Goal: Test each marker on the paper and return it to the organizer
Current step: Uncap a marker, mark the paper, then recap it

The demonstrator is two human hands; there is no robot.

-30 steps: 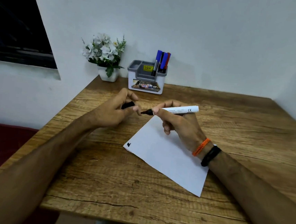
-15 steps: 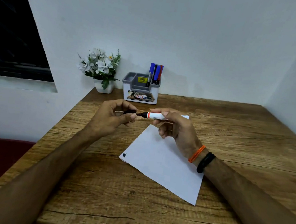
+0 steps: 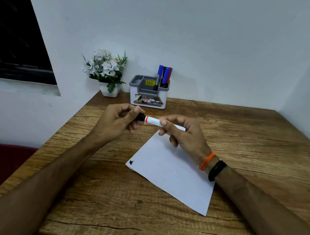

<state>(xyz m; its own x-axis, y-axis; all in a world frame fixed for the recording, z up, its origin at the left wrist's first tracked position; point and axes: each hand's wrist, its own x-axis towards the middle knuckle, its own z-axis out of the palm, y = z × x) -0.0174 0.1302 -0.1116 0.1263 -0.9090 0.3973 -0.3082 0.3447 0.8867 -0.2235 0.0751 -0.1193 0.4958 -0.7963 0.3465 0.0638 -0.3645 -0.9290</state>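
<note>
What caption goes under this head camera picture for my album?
Two hands, left hand and right hand, hold a marker above paper, organizer behind.

A wood-grain counter [image 3: 104, 197] carries a white sheet of paper [image 3: 173, 176] at its centre, with a grey-and-white marker organizer [image 3: 148, 96] and a potted white flower plant [image 3: 107, 73] along the rear edge.

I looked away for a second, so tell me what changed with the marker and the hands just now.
The left hand brought the black cap rightward onto the marker held by the right hand; a second ago cap and tip were apart. Paper, its small mark and the organizer stayed as they were.
</note>
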